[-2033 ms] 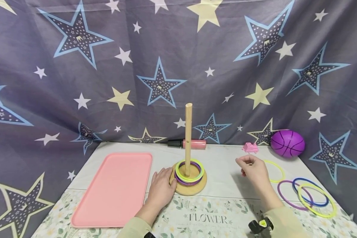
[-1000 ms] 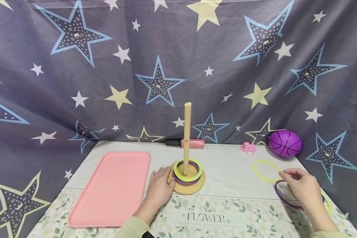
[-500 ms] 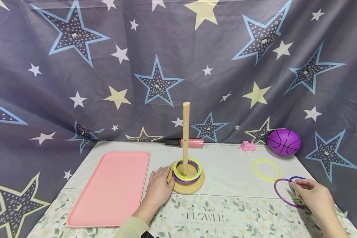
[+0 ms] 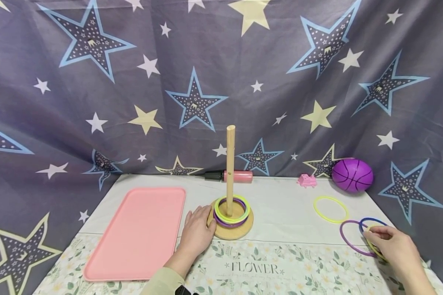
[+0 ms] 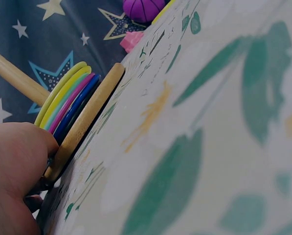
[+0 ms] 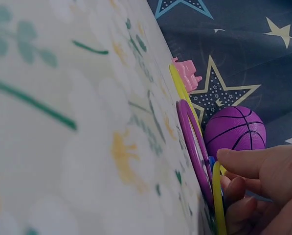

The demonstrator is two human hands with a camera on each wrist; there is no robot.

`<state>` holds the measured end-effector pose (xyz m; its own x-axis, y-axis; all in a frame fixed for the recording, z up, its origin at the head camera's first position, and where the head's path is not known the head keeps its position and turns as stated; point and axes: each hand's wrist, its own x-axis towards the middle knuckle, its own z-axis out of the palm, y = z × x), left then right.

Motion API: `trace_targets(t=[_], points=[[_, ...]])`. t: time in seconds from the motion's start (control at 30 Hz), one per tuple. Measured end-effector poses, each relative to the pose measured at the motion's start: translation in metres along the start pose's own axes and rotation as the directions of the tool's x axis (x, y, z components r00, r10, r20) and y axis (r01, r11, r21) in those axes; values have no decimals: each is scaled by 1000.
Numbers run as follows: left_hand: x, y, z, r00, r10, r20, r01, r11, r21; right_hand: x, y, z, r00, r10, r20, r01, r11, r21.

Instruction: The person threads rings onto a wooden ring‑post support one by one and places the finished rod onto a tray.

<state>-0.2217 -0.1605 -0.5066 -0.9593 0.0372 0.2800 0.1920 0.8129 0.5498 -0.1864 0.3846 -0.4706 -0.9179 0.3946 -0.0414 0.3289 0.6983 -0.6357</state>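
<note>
My left hand [image 4: 198, 229] lies with extended fingers at the left edge of the round wooden base [image 4: 230, 234], its thumb touching the edge. From the base rises a wooden peg [image 4: 230, 172]. Stacked rings circle the peg; the left wrist view shows yellow rings [image 5: 70, 81], a purple ring [image 5: 72, 103] and a blue ring [image 5: 77, 106] among them. At the right, my right hand [image 4: 396, 248] pinches a yellow ring [image 6: 217, 196] between thumb and fingers. Beside and under it lie a purple ring [image 4: 342, 234] and a blue ring [image 4: 373, 218]. Part of the pinched ring is hidden by the hand.
Another yellow ring [image 4: 330, 197] lies behind the purple one. A purple ball [image 4: 352, 175] and a small pink toy [image 4: 307, 180] sit at the back right. Behind the peg is a pink and black pump [image 4: 240, 176]. A pink tray [image 4: 138, 233] occupies the left.
My right hand has moved right and toward me, from near the pink toy to the loose rings, and now pinches a yellow ring. My left hand stays at the base.
</note>
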Motion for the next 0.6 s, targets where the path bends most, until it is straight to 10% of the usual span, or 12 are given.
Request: trace_targets(t=[0.6], points=[[-1, 3, -2, 1000, -15, 5, 15, 1000, 0, 6, -13, 8, 981, -136, 141, 143, 989, -43]])
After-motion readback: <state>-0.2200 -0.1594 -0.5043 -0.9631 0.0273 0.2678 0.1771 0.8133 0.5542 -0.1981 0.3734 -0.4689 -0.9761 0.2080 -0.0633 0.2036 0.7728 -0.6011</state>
